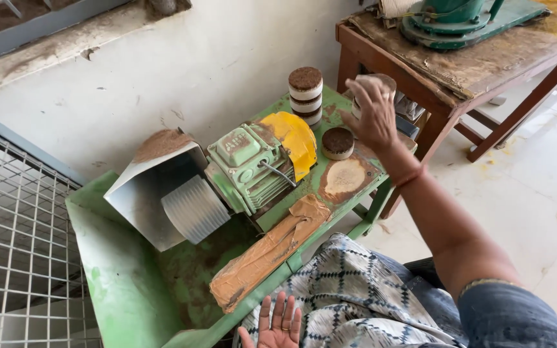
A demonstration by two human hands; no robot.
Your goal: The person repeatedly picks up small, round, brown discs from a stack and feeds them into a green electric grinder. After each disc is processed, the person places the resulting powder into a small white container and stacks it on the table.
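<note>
Pucks: three stacked [305, 95], one alone [338, 142], one gripped by right hand [374, 116] at table edge [381, 179]; left hand [277, 325] spread at six o'clock.

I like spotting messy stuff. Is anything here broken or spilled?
Yes. Brown tape patches the green machine table's edge, its paint has worn off in a bare patch, and brown powder dusts the metal chute. The wooden table's top is peeling too.

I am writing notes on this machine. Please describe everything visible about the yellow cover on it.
The yellow cover is a curved, rounded guard, apparently painted metal, smeared with brown dust. It sits at one end of the green motor, on the green bench. A thin metal handle lies beside it. Neither hand touches it.
</note>
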